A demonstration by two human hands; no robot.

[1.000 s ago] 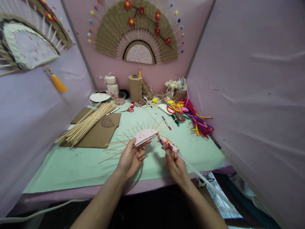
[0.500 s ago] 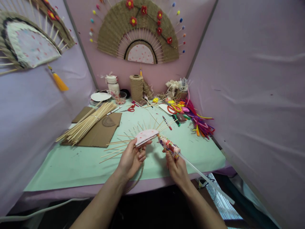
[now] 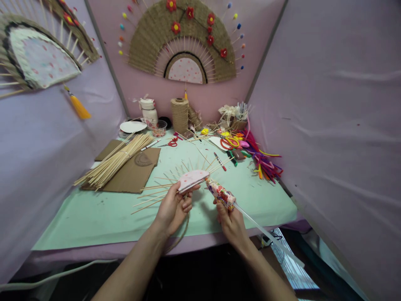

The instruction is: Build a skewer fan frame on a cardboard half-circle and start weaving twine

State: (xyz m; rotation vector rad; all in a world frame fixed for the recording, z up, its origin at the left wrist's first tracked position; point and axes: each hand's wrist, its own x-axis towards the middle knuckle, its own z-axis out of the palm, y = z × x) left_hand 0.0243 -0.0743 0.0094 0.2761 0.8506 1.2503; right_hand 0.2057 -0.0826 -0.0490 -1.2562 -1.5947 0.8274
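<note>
My left hand is closed on a small half-round fan piece, white with pink dots, thumb on top and fingers beneath. Thin wooden sticks radiate from its curved edge. Closed round a flower-patterned hot glue gun is my right hand. The gun's tip is at the right end of the fan piece; whether it touches cannot be made out. A long pale glue stick sticks out of its back end. A strand of twine hangs below my left hand.
A bundle of sticks lies on cardboard at left. Red scissors, a marker and colourful pipe cleaners lie on the table. A twine spool and bottle stand behind. A large fan hangs on the back wall.
The glue gun's tip has shifted slightly left along the straight edge near the fan piece's right end. My left hand and the fan piece are almost unmoved.
</note>
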